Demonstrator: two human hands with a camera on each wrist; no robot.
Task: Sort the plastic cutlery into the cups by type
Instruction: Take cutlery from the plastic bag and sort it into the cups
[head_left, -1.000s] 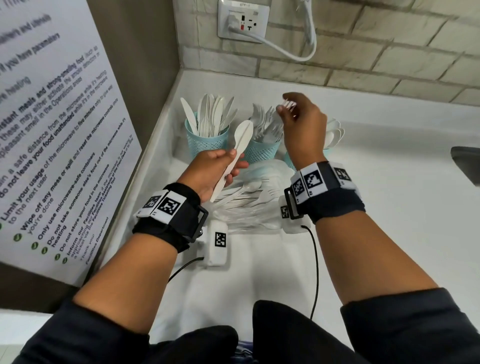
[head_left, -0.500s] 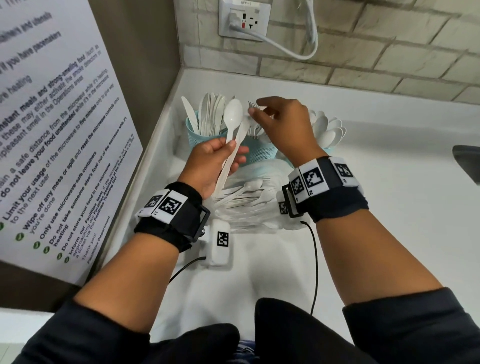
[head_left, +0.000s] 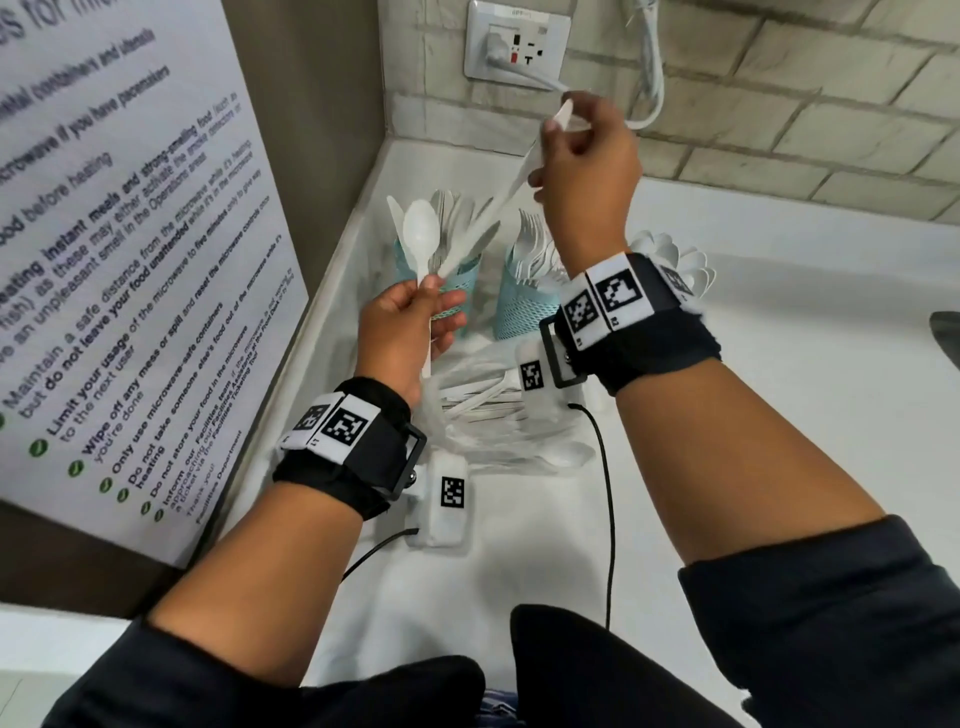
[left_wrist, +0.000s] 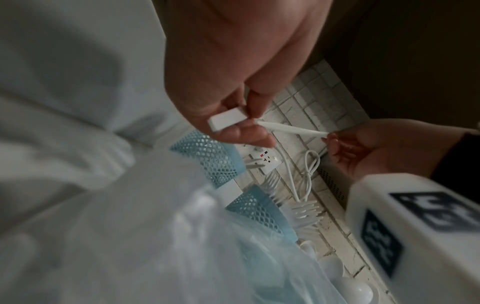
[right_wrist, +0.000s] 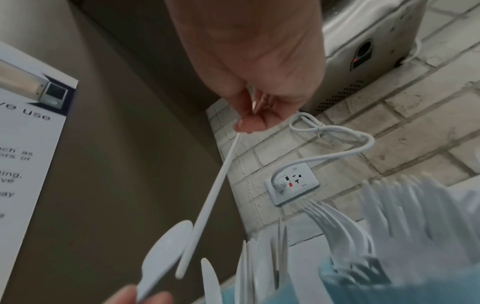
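Note:
My left hand (head_left: 410, 322) grips the handle of a white plastic spoon (head_left: 421, 239), bowl up, in front of the left teal mesh cup (head_left: 460, 288), which holds knives. My right hand (head_left: 587, 161) is raised near the wall and pinches one end of a white knife (head_left: 511, 182). The knife slants down, its lower end close by my left fingers. The right wrist view shows the knife (right_wrist: 215, 197) edge-on beside the spoon bowl (right_wrist: 166, 246). A middle cup (head_left: 524, 306) holds forks. Spoons (head_left: 685, 260) of a third cup show behind my right wrist. Loose cutlery (head_left: 488, 405) lies in a clear bag below.
A wall socket (head_left: 514, 47) with a white cable sits above the cups on the brick wall. A printed notice (head_left: 130, 260) covers the left wall. A dark appliance edge (head_left: 948, 332) shows at the right. The white counter (head_left: 779, 415) stretches to the right.
My right hand came from the fork cup to my left hand, took hold of the knife held there with the spoon, and lifted it up toward the wall. My left hand keeps the spoon.

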